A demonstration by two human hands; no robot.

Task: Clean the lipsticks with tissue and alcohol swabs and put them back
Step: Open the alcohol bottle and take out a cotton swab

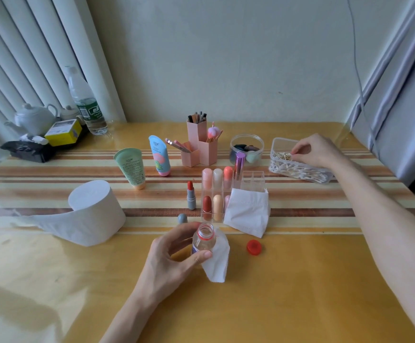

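Over the striped yellow table (300, 280), my left hand (169, 258) curls round the uncapped bottle (203, 240) while my right hand (317, 151) pinches a cotton swab (286, 155) in its box (277, 144).

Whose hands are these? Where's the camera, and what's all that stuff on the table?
No machine here: a person's two hands. The one picture comes from a camera on their head, looking down. The left hand holds an open bottle with tissue against it; a red cap lies on the table. The right hand reaches into the swab box and seems to pinch a swab. Nearby stand an uncapped lipstick, a clear rack of lipsticks and a paper roll.
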